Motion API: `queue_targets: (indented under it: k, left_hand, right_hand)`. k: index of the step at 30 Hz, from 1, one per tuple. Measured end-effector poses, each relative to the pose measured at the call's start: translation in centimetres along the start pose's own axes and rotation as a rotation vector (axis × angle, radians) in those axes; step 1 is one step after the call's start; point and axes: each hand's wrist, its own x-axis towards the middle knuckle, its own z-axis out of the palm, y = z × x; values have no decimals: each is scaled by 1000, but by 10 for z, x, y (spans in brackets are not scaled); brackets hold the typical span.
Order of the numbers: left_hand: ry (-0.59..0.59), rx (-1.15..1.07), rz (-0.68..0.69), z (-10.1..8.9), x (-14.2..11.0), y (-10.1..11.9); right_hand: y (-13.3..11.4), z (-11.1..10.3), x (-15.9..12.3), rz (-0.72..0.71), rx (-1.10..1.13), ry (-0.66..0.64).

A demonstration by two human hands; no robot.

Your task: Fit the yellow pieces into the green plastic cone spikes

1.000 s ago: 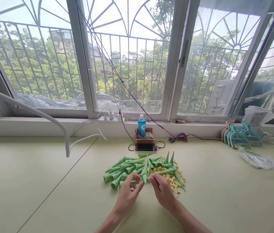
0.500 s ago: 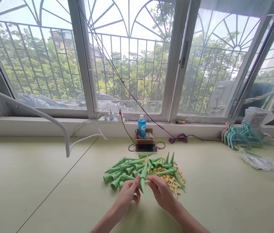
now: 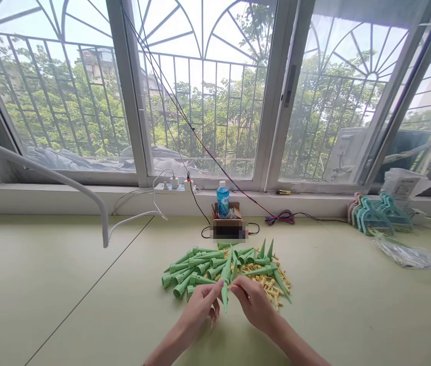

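Observation:
My left hand [image 3: 201, 303] is closed around a green plastic watering spike [image 3: 225, 284], held tilted with its long point toward me and another tapered end pointing away. Against the spike's right side my right hand [image 3: 252, 300] is pinched; its fingertips are on a small yellow peg, mostly hidden by the fingers. Just beyond both hands lies a pile of green spikes [image 3: 185, 273], several with hollow capped ends facing me. Small yellow pegs [image 3: 272, 291] are heaped at the pile's right, partly under the green pieces.
Behind the pile stands a small cardboard box [image 3: 234, 209] with a blue bottle [image 3: 223, 199]. A coiled cable [image 3: 281, 217] lies right of it. Teal plastic clips [image 3: 381, 216] and a clear bag [image 3: 409, 252] are at far right. A white stand arm [image 3: 103, 213] crosses the left.
The held spike has shifted slightly left and turned a little. My right fingertips stay pinched at its side. The pile looks the same.

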Motion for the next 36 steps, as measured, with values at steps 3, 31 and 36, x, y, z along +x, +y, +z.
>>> queue_targets:
  k: [3,31,36]
  left_hand:
    - [-6,19,11,-1,0,-1]
    - [-27,175,285,1,-8,11]
    - [-7,244,371,1,-10,12]
  right_hand:
    - [1,0,0,11,-4,-5]
    - [6,2,-2,30,-28,-40]
    - [8,3,-2,47,-22,-46]
